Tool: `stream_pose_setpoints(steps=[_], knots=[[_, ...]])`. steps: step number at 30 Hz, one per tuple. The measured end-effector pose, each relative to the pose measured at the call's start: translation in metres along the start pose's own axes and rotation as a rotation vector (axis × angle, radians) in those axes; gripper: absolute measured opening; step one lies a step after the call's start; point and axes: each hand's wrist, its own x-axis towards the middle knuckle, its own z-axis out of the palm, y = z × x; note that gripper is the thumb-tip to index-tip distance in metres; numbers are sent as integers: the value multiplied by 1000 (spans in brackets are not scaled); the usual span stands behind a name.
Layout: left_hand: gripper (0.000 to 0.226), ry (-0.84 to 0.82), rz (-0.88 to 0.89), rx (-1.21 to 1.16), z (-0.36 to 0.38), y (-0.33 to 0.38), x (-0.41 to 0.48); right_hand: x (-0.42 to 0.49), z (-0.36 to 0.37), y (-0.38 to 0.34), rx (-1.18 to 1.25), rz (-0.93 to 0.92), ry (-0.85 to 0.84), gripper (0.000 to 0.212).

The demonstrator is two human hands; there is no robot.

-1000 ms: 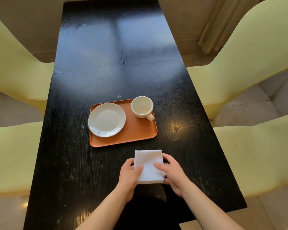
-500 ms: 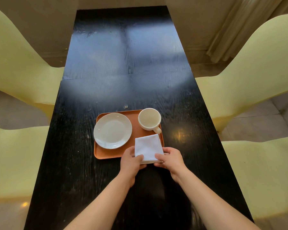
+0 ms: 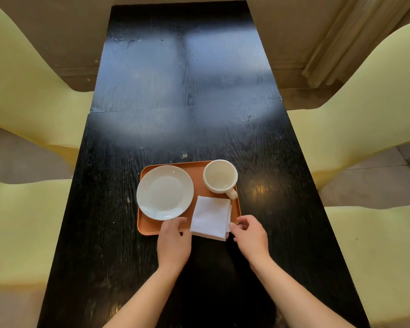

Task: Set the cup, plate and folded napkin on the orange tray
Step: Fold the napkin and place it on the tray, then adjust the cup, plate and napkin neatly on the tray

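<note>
Black table point(image 3: 175, 91) with yellow chairs point(image 3: 29, 74) either side, an orange tray point(image 3: 198, 171) near its front end.
Plate point(image 3: 165, 192), cup point(image 3: 220, 176) and napkin point(image 3: 211, 217) sit on the tray, the napkin overhanging its near edge; left hand point(image 3: 174, 242) and right hand point(image 3: 251, 236) flank the napkin, fingers loose, grasping nothing.

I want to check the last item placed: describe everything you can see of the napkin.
The napkin is white, looks like soft paper or cloth, folded into a layered square with stacked edges showing on its right. It lies flat on the orange tray, near right corner, below the cup and beside the plate. Its near edge overhangs the tray rim. The right hand touches its corner; the left hand is just clear.
</note>
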Motion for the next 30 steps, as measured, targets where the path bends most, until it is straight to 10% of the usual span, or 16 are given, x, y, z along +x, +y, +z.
stream_pose_setpoints(steps=[17, 30], knots=[[63, 159, 18, 633, -72, -116, 73, 50, 1, -61, -233, -282, 150, 34], [59, 290, 72, 649, -52, -148, 88, 56, 2, -54, -298, -287, 111, 31]])
